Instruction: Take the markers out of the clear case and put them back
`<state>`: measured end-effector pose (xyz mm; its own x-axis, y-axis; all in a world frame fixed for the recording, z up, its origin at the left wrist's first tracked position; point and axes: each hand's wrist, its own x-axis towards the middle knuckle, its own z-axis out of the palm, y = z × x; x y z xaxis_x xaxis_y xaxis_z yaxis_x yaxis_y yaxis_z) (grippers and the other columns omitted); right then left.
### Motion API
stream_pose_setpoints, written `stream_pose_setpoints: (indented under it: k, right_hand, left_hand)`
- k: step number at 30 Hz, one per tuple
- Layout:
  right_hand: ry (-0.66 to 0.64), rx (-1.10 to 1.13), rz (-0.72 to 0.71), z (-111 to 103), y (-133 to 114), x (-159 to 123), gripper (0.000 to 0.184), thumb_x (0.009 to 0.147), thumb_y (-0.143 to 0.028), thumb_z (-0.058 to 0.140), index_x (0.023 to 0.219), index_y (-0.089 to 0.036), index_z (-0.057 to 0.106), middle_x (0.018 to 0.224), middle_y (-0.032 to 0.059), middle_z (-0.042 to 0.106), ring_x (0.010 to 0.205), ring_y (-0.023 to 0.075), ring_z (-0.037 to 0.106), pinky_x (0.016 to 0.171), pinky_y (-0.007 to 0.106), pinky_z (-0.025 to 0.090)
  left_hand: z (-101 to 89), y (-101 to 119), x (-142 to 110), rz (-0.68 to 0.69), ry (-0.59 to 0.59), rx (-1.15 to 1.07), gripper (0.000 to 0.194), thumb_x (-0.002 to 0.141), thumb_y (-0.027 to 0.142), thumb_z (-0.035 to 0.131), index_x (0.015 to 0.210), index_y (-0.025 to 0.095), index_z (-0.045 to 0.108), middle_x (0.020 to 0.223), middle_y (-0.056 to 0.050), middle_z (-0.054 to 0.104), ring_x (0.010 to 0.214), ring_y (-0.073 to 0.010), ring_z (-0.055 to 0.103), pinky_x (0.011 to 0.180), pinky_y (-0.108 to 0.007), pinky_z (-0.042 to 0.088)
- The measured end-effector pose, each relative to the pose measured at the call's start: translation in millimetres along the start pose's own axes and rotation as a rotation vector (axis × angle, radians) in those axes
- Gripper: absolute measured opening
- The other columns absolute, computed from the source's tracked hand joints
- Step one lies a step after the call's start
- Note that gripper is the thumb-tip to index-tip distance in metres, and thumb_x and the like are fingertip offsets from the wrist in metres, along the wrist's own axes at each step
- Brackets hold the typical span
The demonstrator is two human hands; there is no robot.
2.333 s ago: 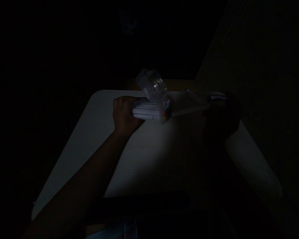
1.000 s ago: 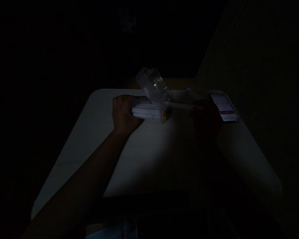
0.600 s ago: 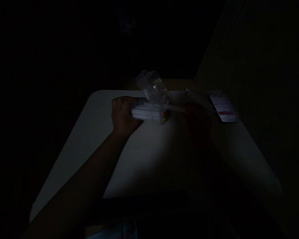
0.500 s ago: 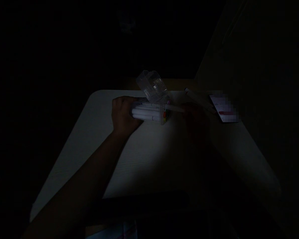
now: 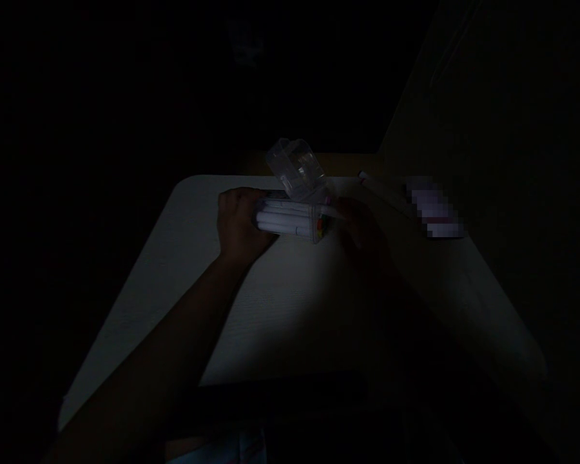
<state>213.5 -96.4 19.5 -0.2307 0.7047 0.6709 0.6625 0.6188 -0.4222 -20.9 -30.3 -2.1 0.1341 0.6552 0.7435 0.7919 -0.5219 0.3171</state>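
In the dim head view, my left hand [image 5: 241, 222] is wrapped round the closed end of a clear plastic marker case [image 5: 313, 225] lying on its side. White-barrelled markers [image 5: 283, 222] fill it, with coloured ends showing at its mouth on the right. The hinged clear lid [image 5: 297, 169] is swung up and back. My right hand [image 5: 365, 232], in deep shadow, pinches one white marker [image 5: 332, 211], whose far end is at the mouth of the case. How far inside it reaches I cannot make out.
The pale table [image 5: 270, 283] has rounded corners. Another marker [image 5: 381, 190] lies at the back right, beside a phone-like bright rectangle [image 5: 435, 209] that is pixelated. A dark panel [image 5: 294, 77] stands behind the table.
My right hand has moved left with the white marker, bringing it closer into the case's mouth. The left hand and case have stayed in place.
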Motion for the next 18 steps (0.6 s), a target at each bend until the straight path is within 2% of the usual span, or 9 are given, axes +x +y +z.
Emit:
stream_pose_setpoints:
  k: [6,10,15,18]
  right_hand:
    - [-0.051,0.014,-0.012,12,4,-4,0.064,0.09,-0.038,0.04,0.149,-0.022,0.02,0.154,0.0108,0.028,0.142,0.0236,0.028,0.115,0.046,0.029]
    - [-0.122,0.039,0.025,15,0,-7,0.074,0.089,-0.033,0.04,0.152,-0.02,0.003,0.159,0.0089,0.012,0.145,0.0226,0.019,0.116,0.043,0.027]
    - [-0.263,0.02,0.094,14,-10,-8,0.081,0.087,-0.027,0.044,0.152,-0.016,-0.003,0.159,0.0107,0.012,0.146,0.0241,0.017,0.117,0.045,0.024]
    - [-0.287,0.014,0.093,15,-10,-8,0.082,0.085,-0.025,0.045,0.151,-0.015,-0.002,0.159,0.0125,0.013,0.146,0.0258,0.016,0.117,0.047,0.023]
  left_hand:
    - [-0.5,0,0,0.059,0.042,0.051,0.041,0.066,0.034,0.069,0.103,0.022,0.057,0.105,-0.01,0.063,0.102,-0.0289,0.054,0.09,-0.046,0.039]
    - [-0.7,0,0,0.11,0.071,0.045,0.04,0.065,0.032,0.07,0.1,0.017,0.059,0.103,-0.012,0.064,0.1,-0.0294,0.056,0.087,-0.044,0.04]
    - [0.3,0,1,0.072,0.047,0.063,0.038,0.067,0.036,0.068,0.1,0.02,0.057,0.104,-0.01,0.064,0.101,-0.0294,0.056,0.089,-0.044,0.039]
    - [0.0,0,1,0.05,0.019,0.094,0.036,0.067,0.035,0.067,0.099,0.021,0.056,0.104,-0.009,0.064,0.101,-0.029,0.056,0.09,-0.044,0.039]
